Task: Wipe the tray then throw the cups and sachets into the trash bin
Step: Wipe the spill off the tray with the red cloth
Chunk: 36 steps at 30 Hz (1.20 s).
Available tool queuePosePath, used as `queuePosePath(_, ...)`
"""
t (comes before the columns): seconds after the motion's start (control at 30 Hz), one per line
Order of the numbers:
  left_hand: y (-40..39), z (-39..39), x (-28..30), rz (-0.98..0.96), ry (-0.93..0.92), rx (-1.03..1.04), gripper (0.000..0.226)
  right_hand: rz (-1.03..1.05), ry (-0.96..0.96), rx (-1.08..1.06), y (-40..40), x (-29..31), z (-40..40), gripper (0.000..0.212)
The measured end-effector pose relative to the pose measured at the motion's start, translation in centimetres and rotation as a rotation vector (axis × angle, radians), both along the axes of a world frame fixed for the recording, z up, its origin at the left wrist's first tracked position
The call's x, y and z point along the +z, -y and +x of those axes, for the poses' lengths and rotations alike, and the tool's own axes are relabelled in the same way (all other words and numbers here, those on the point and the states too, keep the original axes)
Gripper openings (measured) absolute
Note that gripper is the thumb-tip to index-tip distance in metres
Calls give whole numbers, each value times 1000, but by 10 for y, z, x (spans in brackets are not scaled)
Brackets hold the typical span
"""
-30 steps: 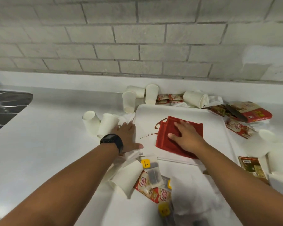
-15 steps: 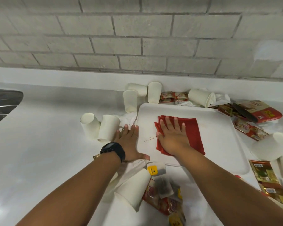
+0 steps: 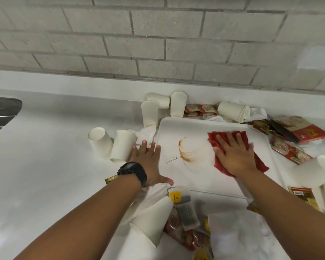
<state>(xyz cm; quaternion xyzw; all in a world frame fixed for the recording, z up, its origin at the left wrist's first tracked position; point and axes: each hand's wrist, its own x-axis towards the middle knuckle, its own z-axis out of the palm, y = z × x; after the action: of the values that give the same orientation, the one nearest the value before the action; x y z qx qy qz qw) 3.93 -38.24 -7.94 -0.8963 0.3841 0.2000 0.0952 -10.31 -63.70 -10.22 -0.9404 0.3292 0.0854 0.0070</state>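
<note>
A steel sink (image 3: pixel 0 113) shows at the far left edge of the white table (image 3: pixel 45 166), well left of the tray (image 3: pixel 195 177). Just left of the tray stand two upside-down paper cups (image 3: pixel 99 143), touching each other, with a crumpled tissue (image 3: pixel 146 134) between them and the tray's left rim. The left hand (image 3: pixel 148 160), a black watch (image 3: pixel 133 172) on its wrist, lies flat with fingers spread on the tray's left edge, gripping nothing. Behind the tray's far left corner are three more cups (image 3: pixel 150 113): two upside down, one lying on its side. Near the tray's front left corner one cup (image 3: pixel 152 220) lies tipped on white paper, beside a heap of sachets (image 3: pixel 188 228) and a yellow-tagged tea bag (image 3: pixel 187 212). On the tray, left of centre, is one brown ring-shaped stain (image 3: pixel 186 152) with a few small dark marks beside it. Right of the stain the right hand (image 3: pixel 233 156) presses flat, fingers spread, on one red cloth (image 3: pixel 221 166), palm down on it rather than clenched around it. Behind the tray's far edge two red sachets (image 3: pixel 200 109) lie side by side, then one cup (image 3: pixel 233 111) on its side against tissue. Right of the tray lie a red packet (image 3: pixel 304 130), one long sachet (image 3: pixel 291 152), a brown sachet (image 3: pixel 302 196), and at least one blurred cup (image 3: pixel 311 173); I cannot count the rest there.
</note>
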Motion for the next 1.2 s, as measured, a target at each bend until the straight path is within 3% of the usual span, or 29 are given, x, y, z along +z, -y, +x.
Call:
queuePosePath(0.13,1,-1,0,2,0,5,132,52,63,11,-21,-1,35,57)
queuePosePath(0.27,1,-1,1,9,-16,21,132,108,86,202,-66,4,60,55)
queuePosePath(0.47,1,2,0,17,-2,15,133,147,49,529,-81,10,10,59)
queuePosePath(0.67,0,3,-6,-13,-10,2,132,77,25,111,-22,8,4,57)
queuePosePath(0.87,1,3,-5,5,3,-13,133,125,92,66,-42,1,68,54)
queuePosePath(1.07,2,1,0,36,-1,-2,132,148,139,360,-96,4,99,52)
queuePosePath(1.2,1,-1,1,40,-11,0,132,223,143,638,-74,6,83,50)
